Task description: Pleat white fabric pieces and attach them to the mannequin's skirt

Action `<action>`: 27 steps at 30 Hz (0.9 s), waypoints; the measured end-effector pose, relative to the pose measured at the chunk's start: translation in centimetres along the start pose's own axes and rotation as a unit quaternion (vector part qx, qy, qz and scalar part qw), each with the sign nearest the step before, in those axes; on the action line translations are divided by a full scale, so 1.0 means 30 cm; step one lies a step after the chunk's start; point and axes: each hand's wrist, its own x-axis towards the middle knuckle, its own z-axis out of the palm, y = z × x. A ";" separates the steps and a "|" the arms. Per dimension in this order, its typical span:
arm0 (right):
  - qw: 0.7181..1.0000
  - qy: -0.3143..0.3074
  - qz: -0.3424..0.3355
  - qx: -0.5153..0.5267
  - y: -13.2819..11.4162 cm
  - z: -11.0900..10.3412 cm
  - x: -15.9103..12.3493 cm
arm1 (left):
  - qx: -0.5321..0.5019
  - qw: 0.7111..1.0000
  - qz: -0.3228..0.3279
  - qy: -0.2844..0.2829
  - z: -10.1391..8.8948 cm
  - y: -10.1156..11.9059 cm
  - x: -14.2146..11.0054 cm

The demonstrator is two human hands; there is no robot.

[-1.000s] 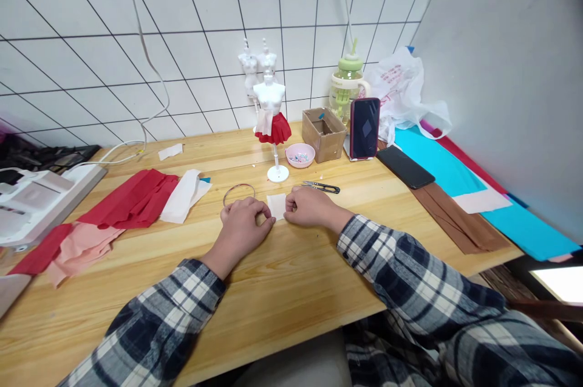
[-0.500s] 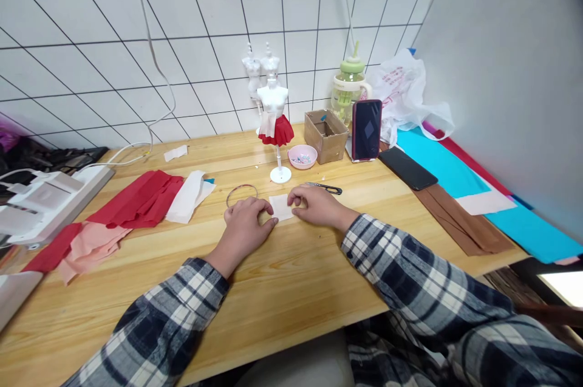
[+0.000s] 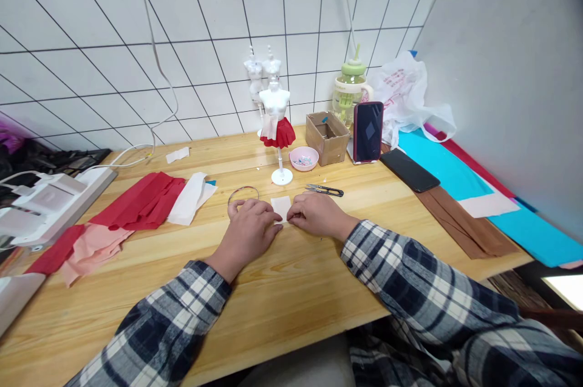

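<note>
A small pale-pink square of crepe paper (image 3: 280,206) lies on the wooden table between my hands. My left hand (image 3: 252,229) pinches its near left corner between thumb and fingers. At the near right corner my right hand (image 3: 317,214) pinches the same piece, its thumb and fingertips together. A thin ring (image 3: 243,188) lies just beyond my left hand, partly covered by it. Black thread snips (image 3: 324,190) rest just beyond my right hand. Behind the square stands a small white dress form (image 3: 275,101) wearing a red pleated skirt (image 3: 284,133) with a pale strip at the waist.
Red crepe paper (image 3: 141,200), a white piece (image 3: 191,198) and a power strip (image 3: 68,205) lie left. At the back stand a pink bowl (image 3: 303,158), cardboard box (image 3: 327,139), propped phone (image 3: 368,132) and bottle (image 3: 350,92). Brown paper (image 3: 464,223) and a black phone (image 3: 409,169) lie right.
Both hands have drawn closer together and toward the square's near edge. Their fingers have closed on it. More of the snips now shows.
</note>
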 end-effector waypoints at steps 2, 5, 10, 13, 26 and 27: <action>1.000 0.000 0.013 0.010 -0.002 0.004 0.000 | 0.026 0.999 0.028 -0.012 -0.009 0.007 0.001; 0.999 0.002 0.030 0.034 -0.004 0.002 0.000 | 0.053 0.997 0.051 -0.012 -0.016 0.013 0.001; 1.000 0.008 0.021 0.007 -0.008 -0.020 -0.006 | 0.065 0.997 0.050 -0.002 -0.019 0.015 0.001; 1.000 -0.002 0.010 -0.012 -0.015 -0.021 -0.007 | 0.061 0.998 0.035 -0.002 -0.019 0.021 0.001; 0.843 -0.150 0.155 0.492 0.013 -0.101 -0.017 | -0.217 0.956 -0.171 0.094 -0.022 -0.100 0.013; 0.843 -0.157 0.171 0.486 0.014 -0.101 -0.015 | -0.224 0.957 -0.164 0.081 -0.020 -0.104 0.017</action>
